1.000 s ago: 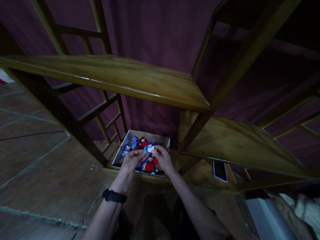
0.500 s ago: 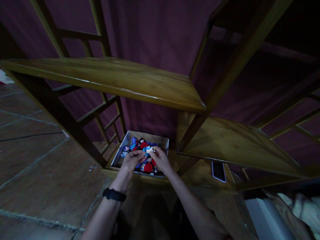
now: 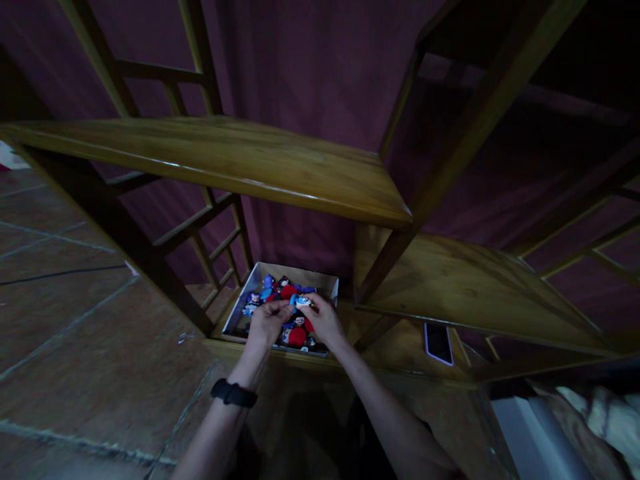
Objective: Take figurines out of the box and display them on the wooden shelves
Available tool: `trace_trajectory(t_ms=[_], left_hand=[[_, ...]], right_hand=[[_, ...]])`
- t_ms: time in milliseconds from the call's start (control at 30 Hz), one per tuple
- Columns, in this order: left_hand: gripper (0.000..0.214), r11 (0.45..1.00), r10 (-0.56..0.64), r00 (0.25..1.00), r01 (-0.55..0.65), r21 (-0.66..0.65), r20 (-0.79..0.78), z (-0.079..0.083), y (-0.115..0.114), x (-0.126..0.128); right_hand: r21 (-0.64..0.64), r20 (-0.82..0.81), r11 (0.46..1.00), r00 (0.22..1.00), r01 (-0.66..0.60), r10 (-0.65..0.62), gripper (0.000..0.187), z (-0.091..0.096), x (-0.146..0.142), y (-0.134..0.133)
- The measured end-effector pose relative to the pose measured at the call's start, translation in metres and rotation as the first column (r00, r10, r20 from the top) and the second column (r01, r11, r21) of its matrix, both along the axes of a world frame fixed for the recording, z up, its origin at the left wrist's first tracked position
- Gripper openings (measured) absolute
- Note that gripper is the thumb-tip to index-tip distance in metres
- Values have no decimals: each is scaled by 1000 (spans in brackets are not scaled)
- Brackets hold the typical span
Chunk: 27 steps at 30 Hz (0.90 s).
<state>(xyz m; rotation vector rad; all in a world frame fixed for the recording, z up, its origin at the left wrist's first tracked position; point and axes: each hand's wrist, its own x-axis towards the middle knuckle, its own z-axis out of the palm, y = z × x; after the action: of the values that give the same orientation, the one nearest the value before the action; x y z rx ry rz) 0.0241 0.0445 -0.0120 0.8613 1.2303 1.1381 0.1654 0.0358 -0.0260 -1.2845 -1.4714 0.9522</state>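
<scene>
A small blue and white figurine (image 3: 301, 302) is held between both hands above an open cardboard box (image 3: 235, 321). My right hand (image 3: 324, 321) grips its right side between thumb and fingers. From the left, my left hand (image 3: 270, 321) pinches its blue edge. Under and around the hands, several small figurines lie jumbled in the box. Among them are a red round one (image 3: 297, 336), a purple-blue one (image 3: 269, 281) and a light blue and white one (image 3: 251, 303). The hands hide part of the box's contents.
The box stands on the low board of a wooden shelf unit (image 3: 240, 160), whose upper shelf overhangs it. A phone (image 3: 439, 343) lies to the right on the low board. A slanting post (image 3: 395, 247) rises right of the box. Tiled floor (image 3: 75, 347) extends left.
The figurine has been turned slightly in my fingers, so more of its blue part shows. My left hand has shifted a little to the right.
</scene>
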Motion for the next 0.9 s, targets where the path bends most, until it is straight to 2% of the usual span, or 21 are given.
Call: trace_trajectory(t_ms=[133,267,467,700,900], left_hand=[[40,1000,-4,1000,4,-10,8,8,-5,1],[37,999,36,998,-34,-37,47,11,-8,2],[29,996,41,998,-36,-78,57,8,-7,1],[33,995,11,997,-3,-100,77,8,-7,-2],[38,998,-9,999,11,-65,32,-3,-4,-2]], right_hand=[[56,102,998,995,6,-12,22,6,0,-3],[96,134,995,991,9,-22,20,10,1,-5],[123,158,992,987,-30,11,23,14,1,-8],[156,173,985,984,-70,43,24,12,5,-7],[158,202,983,978,-90,58,25,11,9,-6]])
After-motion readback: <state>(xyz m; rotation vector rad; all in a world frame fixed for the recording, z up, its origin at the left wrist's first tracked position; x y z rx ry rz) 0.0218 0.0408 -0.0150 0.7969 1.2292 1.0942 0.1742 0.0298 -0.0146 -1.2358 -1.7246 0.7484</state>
